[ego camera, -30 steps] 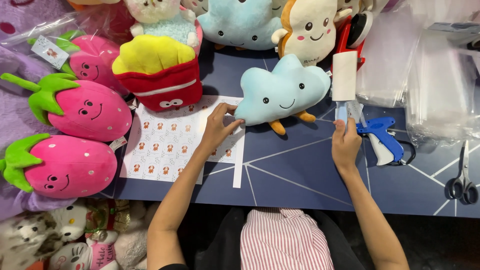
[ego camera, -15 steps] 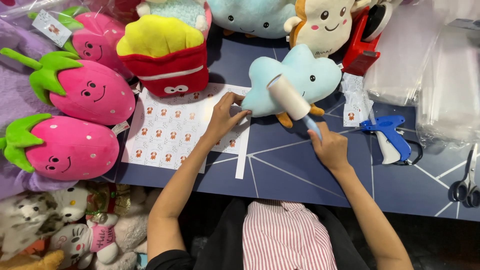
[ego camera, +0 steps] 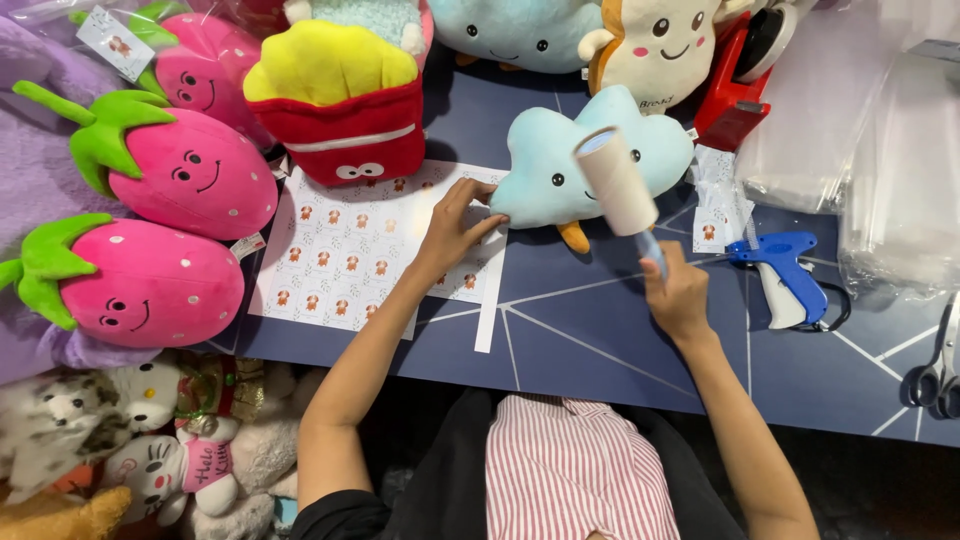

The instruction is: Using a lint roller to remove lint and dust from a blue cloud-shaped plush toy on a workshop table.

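Note:
My right hand (ego camera: 680, 292) grips the blue handle of a lint roller (ego camera: 617, 182), whose pale roll is raised over the light-blue cloud plush toy (ego camera: 560, 160). My left hand (ego camera: 455, 225) rests with fingers spread on the sticker sheet (ego camera: 345, 250), its fingertips touching the cloud toy's left edge. The cloud toy lies face up on the dark blue table (ego camera: 600, 330).
A red-and-yellow fries plush (ego camera: 340, 100) and several pink strawberry plushes (ego camera: 190, 170) lie at the left. A blue tagging gun (ego camera: 785, 275), scissors (ego camera: 935, 370), a red tape dispenser (ego camera: 740, 80) and clear plastic bags (ego camera: 870, 130) are at the right. More plush toys sit below the table edge.
My right hand has lifted the lint roller from the right side of the table and swung it left over the cloud toy. My left hand stays by the toy's edge.

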